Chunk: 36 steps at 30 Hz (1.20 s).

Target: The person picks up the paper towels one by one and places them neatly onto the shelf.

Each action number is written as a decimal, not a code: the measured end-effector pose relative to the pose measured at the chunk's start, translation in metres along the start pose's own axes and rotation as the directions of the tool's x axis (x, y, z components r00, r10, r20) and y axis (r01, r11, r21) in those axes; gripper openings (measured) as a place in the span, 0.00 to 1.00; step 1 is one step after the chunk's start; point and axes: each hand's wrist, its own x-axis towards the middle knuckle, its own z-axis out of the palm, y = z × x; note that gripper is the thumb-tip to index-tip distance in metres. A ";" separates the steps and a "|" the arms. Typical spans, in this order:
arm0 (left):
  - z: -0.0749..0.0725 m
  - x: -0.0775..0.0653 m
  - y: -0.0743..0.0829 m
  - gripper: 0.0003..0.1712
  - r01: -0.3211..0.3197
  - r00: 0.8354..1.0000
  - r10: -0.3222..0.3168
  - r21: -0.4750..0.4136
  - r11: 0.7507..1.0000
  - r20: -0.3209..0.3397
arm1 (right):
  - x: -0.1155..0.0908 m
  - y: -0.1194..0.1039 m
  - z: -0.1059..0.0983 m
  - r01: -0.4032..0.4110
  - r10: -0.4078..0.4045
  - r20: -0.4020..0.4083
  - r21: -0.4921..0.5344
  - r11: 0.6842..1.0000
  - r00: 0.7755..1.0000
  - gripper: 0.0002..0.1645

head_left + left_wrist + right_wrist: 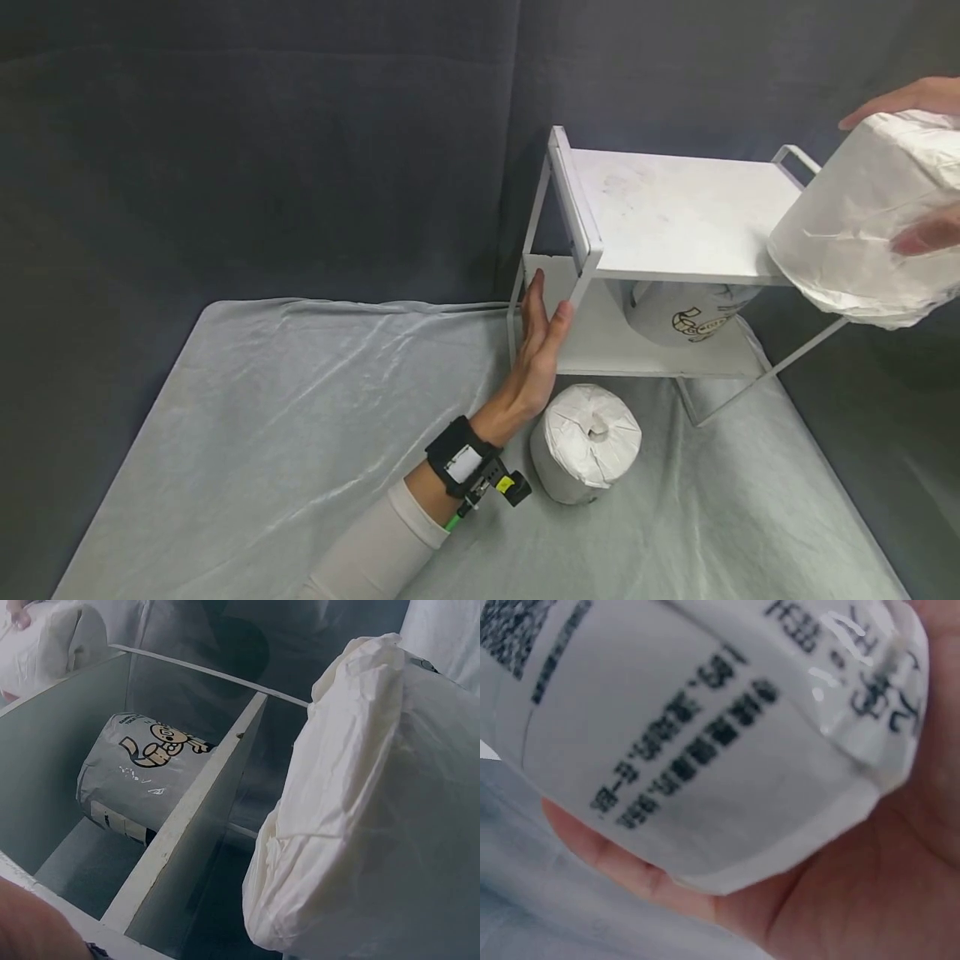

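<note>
My left hand point(538, 358) rests against the left side of a white two-tier shelf point(675, 212), its fingers fairly straight. At the right edge of the head view, my right hand point(918, 96) grips a white paper-wrapped toilet roll point(847, 225), held tilted by the upper board's right end. Dark printed characters show on this roll's wrapper in the right wrist view, with palm and fingers point(825, 900) around it. A second wrapped roll point(678, 317) lies on the lower board, partly hidden by the upper one. Below my left hand, a third roll point(592, 446) stands upright.
The shelf stands on a grey cloth-covered table point(330, 400), with a thin metal leg point(772, 375) slanting at its right. Raised side rails point(573, 200) edge the upper board. A dark curtain point(300, 150) hangs behind.
</note>
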 end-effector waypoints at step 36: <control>-0.001 -0.001 -0.001 0.64 -0.006 1.000 0.006 -0.014 1.000 0.010 | 0.083 0.001 -0.007 -0.201 0.353 0.358 -0.397 0.895 0.864 0.73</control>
